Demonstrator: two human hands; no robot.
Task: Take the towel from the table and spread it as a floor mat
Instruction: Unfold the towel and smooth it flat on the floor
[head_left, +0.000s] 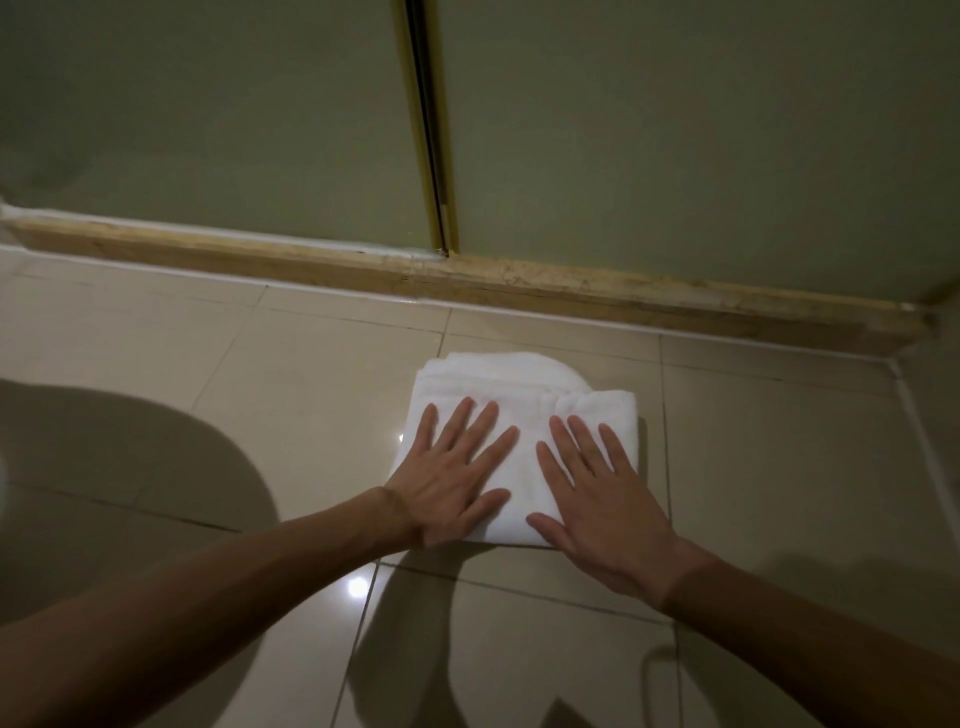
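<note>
Bare floor tiles (779, 467) flank the towel (519, 384); wooden threshold (519, 283) blocks beyond.

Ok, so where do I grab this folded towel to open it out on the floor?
Probably the far left corner of the towel, where layered edges show. Pinch the top layer from the far side with the left hand; the right hand holds the rest flat.

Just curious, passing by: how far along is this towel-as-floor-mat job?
Done: the towel lies on the tiled floor. In hand: the left hand and right hand press flat on it, fingers straight. Left: it is folded into a thick pad, so unfolding and spreading remain.
</note>
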